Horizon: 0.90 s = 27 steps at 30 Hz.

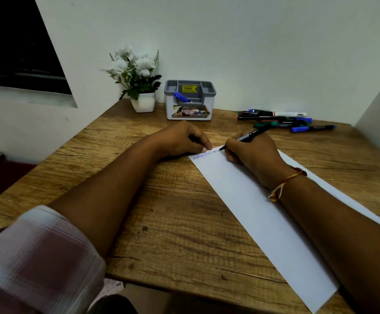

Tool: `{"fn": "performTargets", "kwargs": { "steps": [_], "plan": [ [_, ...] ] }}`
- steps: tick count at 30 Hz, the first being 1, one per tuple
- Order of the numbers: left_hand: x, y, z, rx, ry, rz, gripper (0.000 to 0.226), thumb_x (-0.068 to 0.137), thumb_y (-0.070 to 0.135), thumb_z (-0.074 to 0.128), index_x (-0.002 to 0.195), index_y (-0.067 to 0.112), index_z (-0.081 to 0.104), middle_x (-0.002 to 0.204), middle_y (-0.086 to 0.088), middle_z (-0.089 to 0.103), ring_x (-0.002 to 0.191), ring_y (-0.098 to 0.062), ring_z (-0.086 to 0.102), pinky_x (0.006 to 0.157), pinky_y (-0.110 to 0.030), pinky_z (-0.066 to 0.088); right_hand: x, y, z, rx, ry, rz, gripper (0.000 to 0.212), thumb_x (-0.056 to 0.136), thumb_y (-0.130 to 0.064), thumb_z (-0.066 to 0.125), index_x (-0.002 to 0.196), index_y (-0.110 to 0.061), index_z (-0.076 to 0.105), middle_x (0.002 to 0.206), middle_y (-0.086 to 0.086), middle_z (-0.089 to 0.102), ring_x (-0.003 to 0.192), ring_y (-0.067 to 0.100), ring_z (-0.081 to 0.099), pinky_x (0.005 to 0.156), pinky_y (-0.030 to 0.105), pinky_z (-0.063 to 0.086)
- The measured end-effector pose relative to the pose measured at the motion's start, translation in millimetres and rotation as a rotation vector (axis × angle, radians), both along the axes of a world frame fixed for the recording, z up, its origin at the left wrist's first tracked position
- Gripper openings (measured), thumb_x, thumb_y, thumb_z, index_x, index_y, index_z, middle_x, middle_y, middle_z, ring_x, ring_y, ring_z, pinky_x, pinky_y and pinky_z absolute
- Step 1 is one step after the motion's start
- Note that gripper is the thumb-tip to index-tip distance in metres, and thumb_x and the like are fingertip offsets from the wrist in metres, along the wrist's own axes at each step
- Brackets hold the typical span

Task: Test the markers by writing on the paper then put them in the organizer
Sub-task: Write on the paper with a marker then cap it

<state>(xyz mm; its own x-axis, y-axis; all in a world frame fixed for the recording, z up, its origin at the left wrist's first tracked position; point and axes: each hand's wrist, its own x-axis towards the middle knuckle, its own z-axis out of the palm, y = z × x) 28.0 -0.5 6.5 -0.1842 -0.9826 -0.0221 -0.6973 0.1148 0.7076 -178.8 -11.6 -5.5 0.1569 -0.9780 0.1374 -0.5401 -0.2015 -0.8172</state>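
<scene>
While my right hand point(250, 152) pinches the black marker point(250, 135), tip at the far end of the paper point(252, 211), my left hand point(184, 139) curls round a small dark piece there; beyond stands the organizer point(189, 109), holding a blue marker point(181, 97).

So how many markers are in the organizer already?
1: a blue-capped marker leaning in the front compartment of the organizer. More could be hidden below its rim. A black marker is in the right hand; a pile lies on the table.

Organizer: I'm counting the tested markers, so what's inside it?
One blue-capped marker leans in a front compartment of the organizer. Its walls hide the compartment floors, so anything short lying lower cannot be seen.
</scene>
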Motion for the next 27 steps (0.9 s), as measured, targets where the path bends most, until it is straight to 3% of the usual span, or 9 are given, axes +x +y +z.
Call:
{"fn": "performTargets", "kwargs": {
  "steps": [7, 9, 12, 22, 27],
  "plan": [
    [-0.3, 0.1, -0.4, -0.006, -0.002, -0.008, 0.02, 0.089, 0.017, 0.072, 0.102, 0.031, 0.077, 0.101, 0.019, 0.07, 0.096, 0.0, 0.061, 0.077, -0.015, 0.042, -0.2, -3.3, -1.0, 0.056, -0.061, -0.014, 0.022, 0.079, -0.02, 0.063, 0.067, -0.004, 0.07, 0.069, 0.011, 0.075, 0.062, 0.012, 0.063, 0.073, 0.041, 0.057],
    [-0.5, 0.2, -0.4, -0.004, 0.004, -0.006, 0.02, 0.089, 0.016, 0.072, 0.102, 0.03, 0.077, 0.099, 0.02, 0.07, 0.095, 0.002, 0.061, 0.075, -0.013, 0.041, 0.6, -2.6, -0.3, 0.074, -0.073, -0.016, 0.02, 0.078, -0.02, 0.062, 0.062, -0.01, 0.068, 0.066, 0.01, 0.074, 0.058, 0.011, 0.061, 0.069, 0.038, 0.053],
    [-1.1, 0.8, 0.3, 0.0, 0.01, -0.003, 0.02, 0.089, 0.015, 0.072, 0.102, 0.029, 0.077, 0.098, 0.021, 0.069, 0.094, 0.003, 0.06, 0.075, -0.012, 0.041, 0.4, -0.7, 1.7, 0.05, -0.021, -0.025, 0.024, 0.077, -0.02, 0.06, 0.061, -0.006, 0.069, 0.057, 0.004, 0.068, 0.051, 0.006, 0.055, 0.062, 0.029, 0.047],
    [-0.9, 1.0, -0.1, 0.003, 0.021, 0.01, 0.02, 0.089, 0.015, 0.072, 0.102, 0.028, 0.077, 0.1, 0.02, 0.07, 0.097, 0.0, 0.061, 0.076, -0.013, 0.042, 1.2, -0.7, 2.0, 0.08, -0.072, -0.069, 0.019, 0.08, -0.019, 0.065, 0.068, -0.006, 0.072, 0.064, 0.006, 0.074, 0.056, 0.009, 0.062, 0.07, 0.034, 0.054],
    [-1.3, 0.9, 0.3, 0.007, 0.018, 0.007, 0.02, 0.089, 0.014, 0.072, 0.104, 0.027, 0.077, 0.101, 0.019, 0.07, 0.096, 0.0, 0.061, 0.076, -0.013, 0.042, 1.4, 0.4, 3.9, 0.092, -0.08, -0.071, 0.015, 0.083, -0.017, 0.065, 0.077, -0.006, 0.074, 0.064, 0.005, 0.073, 0.051, 0.006, 0.061, 0.065, 0.029, 0.053]
  ]
}}
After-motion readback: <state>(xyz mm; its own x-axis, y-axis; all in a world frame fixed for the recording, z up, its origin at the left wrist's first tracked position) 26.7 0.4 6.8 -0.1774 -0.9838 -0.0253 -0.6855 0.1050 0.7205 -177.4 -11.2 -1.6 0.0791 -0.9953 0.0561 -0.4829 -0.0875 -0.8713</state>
